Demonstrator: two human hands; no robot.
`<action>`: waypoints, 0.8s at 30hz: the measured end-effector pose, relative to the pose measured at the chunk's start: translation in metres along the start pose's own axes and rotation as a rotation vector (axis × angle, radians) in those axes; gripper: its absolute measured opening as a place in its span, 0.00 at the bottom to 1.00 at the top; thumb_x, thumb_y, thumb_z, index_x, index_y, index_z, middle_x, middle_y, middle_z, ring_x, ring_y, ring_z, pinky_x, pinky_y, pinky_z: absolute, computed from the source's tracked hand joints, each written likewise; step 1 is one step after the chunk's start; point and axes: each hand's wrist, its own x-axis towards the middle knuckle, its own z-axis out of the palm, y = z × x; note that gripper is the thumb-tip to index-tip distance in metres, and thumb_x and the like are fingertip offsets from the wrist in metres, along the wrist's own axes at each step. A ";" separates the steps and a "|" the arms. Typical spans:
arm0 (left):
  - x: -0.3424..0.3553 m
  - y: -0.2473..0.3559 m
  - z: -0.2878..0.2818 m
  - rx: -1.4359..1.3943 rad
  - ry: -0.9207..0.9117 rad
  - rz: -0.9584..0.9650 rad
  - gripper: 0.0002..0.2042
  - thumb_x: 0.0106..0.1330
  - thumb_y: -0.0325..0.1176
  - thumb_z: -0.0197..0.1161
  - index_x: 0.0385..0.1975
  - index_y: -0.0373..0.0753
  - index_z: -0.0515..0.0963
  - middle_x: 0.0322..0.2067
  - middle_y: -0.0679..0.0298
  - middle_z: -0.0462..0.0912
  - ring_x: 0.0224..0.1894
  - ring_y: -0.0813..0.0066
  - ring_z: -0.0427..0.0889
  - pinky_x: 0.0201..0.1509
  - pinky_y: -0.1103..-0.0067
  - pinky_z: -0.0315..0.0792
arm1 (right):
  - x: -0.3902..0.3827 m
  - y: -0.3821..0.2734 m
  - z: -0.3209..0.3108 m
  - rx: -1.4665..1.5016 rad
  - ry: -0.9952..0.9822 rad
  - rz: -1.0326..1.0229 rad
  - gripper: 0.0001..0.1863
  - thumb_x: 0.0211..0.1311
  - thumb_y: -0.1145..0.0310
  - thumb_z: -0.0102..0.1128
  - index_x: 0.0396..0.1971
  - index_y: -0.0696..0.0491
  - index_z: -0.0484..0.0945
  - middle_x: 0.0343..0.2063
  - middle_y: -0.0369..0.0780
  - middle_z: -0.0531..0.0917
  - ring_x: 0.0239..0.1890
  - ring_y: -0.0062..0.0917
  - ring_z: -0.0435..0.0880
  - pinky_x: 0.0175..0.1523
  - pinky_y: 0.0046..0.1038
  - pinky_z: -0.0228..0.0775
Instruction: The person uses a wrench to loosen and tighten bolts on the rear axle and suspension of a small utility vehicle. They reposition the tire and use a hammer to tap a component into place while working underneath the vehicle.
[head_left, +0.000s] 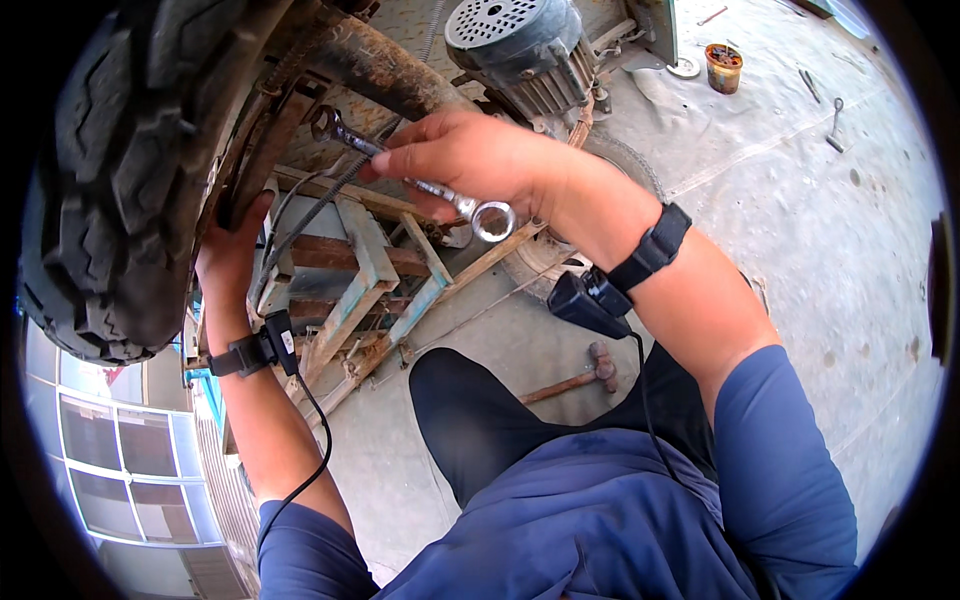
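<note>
My right hand [460, 160] is closed around the shank of a shiny metal wrench [432, 187]. One end of the wrench is a ring, which sticks out below my palm. Its other end lies against or just in front of the rusty metal parts [300, 95] beside the tire; I cannot tell whether it sits on a fastener. My left hand [232, 245] reaches up on the inner side of the large black tire [110, 170], at a rusty bracket. Its fingers are mostly hidden there, so what they touch does not show.
A rusty axle tube [390, 70] runs from the tire toward a grey electric motor [525, 60]. Below are a worn metal frame [370, 270] and hanging cables. A hammer [580, 378] lies between my legs. Across the floor stand a small rusty can [723, 70] and loose tools [836, 125].
</note>
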 end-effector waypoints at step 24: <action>-0.001 -0.001 -0.003 0.097 0.040 0.099 0.30 0.59 0.52 0.68 0.53 0.34 0.75 0.47 0.50 0.82 0.51 0.57 0.80 0.56 0.72 0.70 | 0.020 0.049 0.116 0.352 -0.314 -0.020 0.11 0.70 0.68 0.49 0.46 0.59 0.69 0.30 0.43 0.83 0.21 0.23 0.83 0.22 0.23 0.74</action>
